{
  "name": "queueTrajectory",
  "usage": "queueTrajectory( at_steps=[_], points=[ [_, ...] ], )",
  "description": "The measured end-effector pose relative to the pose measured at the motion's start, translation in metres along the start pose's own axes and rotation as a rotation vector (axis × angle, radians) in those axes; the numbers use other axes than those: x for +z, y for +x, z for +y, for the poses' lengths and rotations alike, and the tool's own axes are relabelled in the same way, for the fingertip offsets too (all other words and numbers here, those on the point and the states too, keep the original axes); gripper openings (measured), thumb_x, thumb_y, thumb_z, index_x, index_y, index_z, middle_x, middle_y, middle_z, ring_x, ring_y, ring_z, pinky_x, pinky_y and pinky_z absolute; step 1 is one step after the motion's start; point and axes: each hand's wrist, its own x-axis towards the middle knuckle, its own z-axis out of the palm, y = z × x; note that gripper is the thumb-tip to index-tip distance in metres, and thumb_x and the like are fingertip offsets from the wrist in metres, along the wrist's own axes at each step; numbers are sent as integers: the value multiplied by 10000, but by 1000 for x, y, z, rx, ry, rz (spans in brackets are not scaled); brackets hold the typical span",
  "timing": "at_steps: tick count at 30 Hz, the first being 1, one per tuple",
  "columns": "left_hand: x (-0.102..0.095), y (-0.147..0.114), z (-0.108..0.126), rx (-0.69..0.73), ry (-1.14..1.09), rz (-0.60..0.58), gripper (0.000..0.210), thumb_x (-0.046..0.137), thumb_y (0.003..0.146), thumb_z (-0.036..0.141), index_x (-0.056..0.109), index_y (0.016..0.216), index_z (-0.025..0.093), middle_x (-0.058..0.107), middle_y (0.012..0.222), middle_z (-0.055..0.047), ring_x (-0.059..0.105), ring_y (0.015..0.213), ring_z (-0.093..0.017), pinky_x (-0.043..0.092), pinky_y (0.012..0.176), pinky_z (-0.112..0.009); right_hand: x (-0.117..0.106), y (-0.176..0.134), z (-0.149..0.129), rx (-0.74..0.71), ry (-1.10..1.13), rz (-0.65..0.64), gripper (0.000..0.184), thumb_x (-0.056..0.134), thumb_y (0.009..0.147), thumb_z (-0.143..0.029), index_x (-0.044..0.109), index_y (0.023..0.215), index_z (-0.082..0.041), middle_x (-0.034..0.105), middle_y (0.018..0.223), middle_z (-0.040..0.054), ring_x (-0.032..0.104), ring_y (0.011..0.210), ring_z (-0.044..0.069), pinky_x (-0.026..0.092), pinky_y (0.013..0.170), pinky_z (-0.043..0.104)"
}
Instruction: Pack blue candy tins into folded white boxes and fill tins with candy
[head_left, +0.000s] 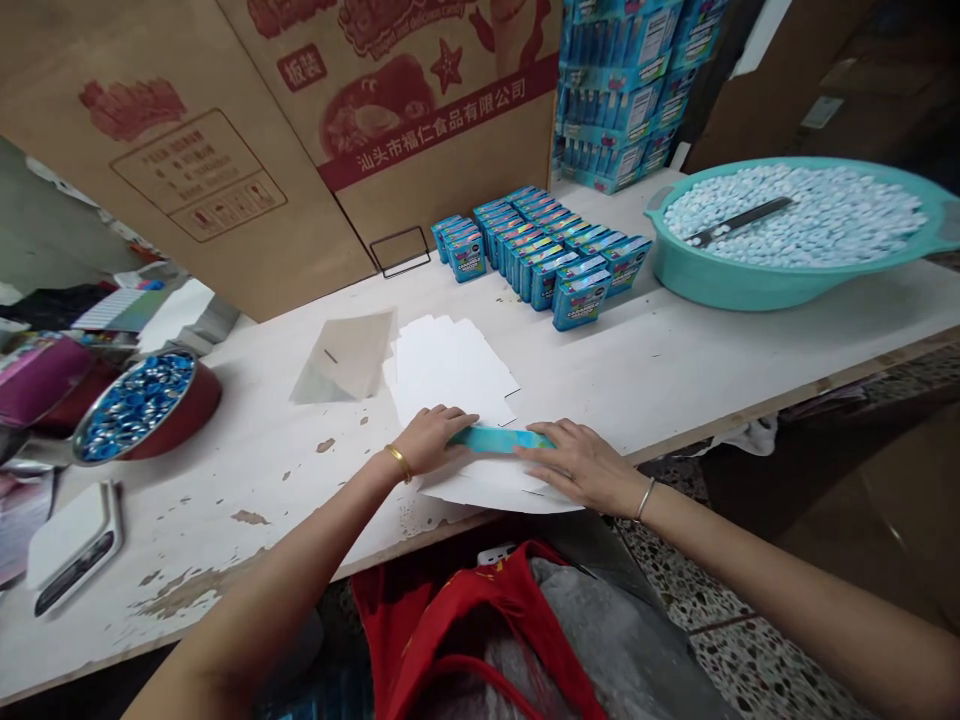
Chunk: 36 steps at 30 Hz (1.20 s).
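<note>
Scale (71,540) sits near left on the white table (259,425); a little farther right I see a red pan (208,395) of shiny blue pieces (139,400); next, a clear sheet (349,355) lies beside white cards (450,365); at the near edge, centre, I watch the left hand (433,440) gripping a blue strip (495,440) by its left end; the right hand (581,465) has its fingers on the right end; far right stand small blue boxes (581,302), then a teal basin (727,287).

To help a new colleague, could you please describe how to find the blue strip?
On the white table, look at the near edge, between left hand and right hand. They hold the blue strip, set apart by colour from the white sheets beside it.
</note>
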Motion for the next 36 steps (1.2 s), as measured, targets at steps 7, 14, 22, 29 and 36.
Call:
queueTrajectory(
  at_steps=[7,14,22,29,36],
  points=[
    [-2,28,9,-24,256,-36,174,433,892,189,590,967,194,637,922,-70,591,798,-191,426,639,-290,-5,28,4,117,-104,-151,159,509,867,-129,579,1004,-169,637,944,85,577,893,222,457,695,304],
    [0,47,8,64,298,-162,192,423,892,132,573,1001,183,634,874,-96,605,753,-204,423,605,-293,-1,48,-1,128,-233,-281,180,464,842,-27,575,925,-141,634,865,108,588,791,233,415,589,311],
    [2,50,9,27,295,-165,249,361,911,69,561,1037,148,629,903,-120,612,795,-220,469,640,-318,-9,58,4,96,-280,-356,271,411,871,6,595,996,-149,642,931,113,588,854,228,399,574,297],
    [-21,-4,28,140,47,14,602,591,837,507,415,1322,196,524,1271,-139,526,1099,-279,413,923,-420,-22,64,26,84,-267,-370,339,385,878,-23,594,1103,-166,639,993,114,588,877,232,369,568,288],
    [3,-16,35,-6,-381,-20,152,446,928,277,517,1045,211,639,760,17,556,668,-142,408,667,-264,-34,75,38,149,-80,-241,333,452,932,-208,516,1258,-219,642,1017,78,611,833,191,448,662,277]
  ],
)
